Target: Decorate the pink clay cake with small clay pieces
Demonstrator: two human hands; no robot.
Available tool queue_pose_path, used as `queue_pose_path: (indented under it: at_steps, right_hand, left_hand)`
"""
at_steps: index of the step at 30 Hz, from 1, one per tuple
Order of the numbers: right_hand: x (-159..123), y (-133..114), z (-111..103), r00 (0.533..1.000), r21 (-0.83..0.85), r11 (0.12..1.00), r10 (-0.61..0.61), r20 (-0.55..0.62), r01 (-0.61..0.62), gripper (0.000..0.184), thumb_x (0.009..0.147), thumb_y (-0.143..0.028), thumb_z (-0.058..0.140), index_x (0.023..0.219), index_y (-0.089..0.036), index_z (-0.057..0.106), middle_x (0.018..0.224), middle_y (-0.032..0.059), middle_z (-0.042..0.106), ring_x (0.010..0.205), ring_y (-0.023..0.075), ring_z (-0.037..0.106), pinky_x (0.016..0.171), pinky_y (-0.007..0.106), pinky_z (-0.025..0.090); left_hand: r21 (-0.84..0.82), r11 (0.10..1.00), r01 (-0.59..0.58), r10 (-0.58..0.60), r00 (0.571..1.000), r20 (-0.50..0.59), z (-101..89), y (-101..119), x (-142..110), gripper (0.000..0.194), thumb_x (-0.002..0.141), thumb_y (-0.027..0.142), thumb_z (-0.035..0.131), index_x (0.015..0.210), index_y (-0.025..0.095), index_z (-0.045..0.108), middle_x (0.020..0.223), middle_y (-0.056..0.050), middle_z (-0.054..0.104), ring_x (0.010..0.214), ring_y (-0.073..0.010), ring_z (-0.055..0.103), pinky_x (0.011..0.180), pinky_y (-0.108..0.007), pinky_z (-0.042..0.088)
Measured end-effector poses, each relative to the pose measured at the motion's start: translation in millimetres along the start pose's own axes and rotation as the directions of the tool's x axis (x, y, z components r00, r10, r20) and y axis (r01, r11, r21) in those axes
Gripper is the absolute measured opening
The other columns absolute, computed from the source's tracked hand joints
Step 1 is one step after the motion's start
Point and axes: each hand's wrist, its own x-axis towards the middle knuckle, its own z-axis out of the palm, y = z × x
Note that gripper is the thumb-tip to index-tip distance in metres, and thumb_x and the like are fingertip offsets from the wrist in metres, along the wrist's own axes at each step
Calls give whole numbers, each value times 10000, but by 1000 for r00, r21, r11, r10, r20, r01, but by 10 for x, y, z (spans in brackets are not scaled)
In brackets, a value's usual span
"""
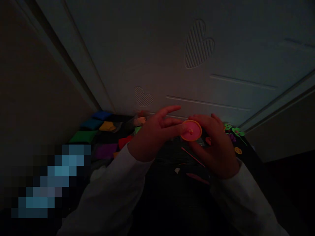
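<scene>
Between my two hands is a round pink disc (195, 131) with an orange rim and small orange bits at its middle; it looks like modelling clay. My left hand (157, 132) presses thumb and fingers at its left edge, while the forefinger stretches out above. Wrapped about the right side, my right hand (214, 144) has fingers behind the disc and the thumb below. A thin pink stick tool (192, 156) lies on the dark table under the hands. Nearer me rest a pink blade-like tool (197, 178) and a small whitish lump (177, 170).
Several coloured packets, among them a green packet (83, 136), a blue packet (102, 115) and a purple packet (106, 151), lie left. Green flower shapes (237, 131) and a yellow disc (238, 150) are at right. A pale panel with hearts (157, 65) rises behind. The light is dim.
</scene>
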Motion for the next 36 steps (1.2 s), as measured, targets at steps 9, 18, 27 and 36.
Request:
queue_pose_path:
  at_steps: [9, 18, 27, 36]
  right_hand:
    - [8, -11, -11, 999, 21, 999, -44, -9, 44, 478, 696, -235, 630, 1142, -246, 459, 1103, 67, 600, 1065, 230, 539, 1014, 493, 281]
    - [10, -26, -16, 999, -42, 998, -50, 15, 51, 369, 712, -253, 630, 1064, -232, 521, 1061, 65, 620, 1055, 220, 545, 1014, 488, 280]
    - [-12, 19, -46, 994, -37, 994, -102, 34, 103, 406, 723, -254, 625, 1112, -240, 510, 1086, 64, 613, 1043, 204, 552, 1022, 482, 272]
    - [-10, -46, -54, 993, -52, 994, -96, 61, 100, 380, 761, -280, 593, 1128, -230, 508, 1088, 57, 612, 1055, 194, 544, 1030, 468, 255]
  left_hand:
    - [-23, 1000, 7, -6, 1000, 23, 24, -6, -2, 471, 655, 161, 679, 1099, 177, 525, 832, -46, 688, 716, -143, 630, 657, -245, 448]
    - [-97, 994, 44, -37, 996, 76, 24, -34, 5, 466, 665, 146, 669, 1104, 183, 521, 850, -45, 690, 726, -146, 633, 671, -255, 445]
    - [-140, 988, 61, -46, 993, 106, 1, -42, 18, 431, 662, 100, 635, 1076, 166, 537, 831, -50, 687, 725, -151, 641, 669, -259, 461]
    - [-167, 982, 85, -52, 980, 192, -43, -70, 52, 399, 660, 74, 639, 1040, 166, 558, 839, -36, 683, 700, -127, 630, 636, -233, 459]
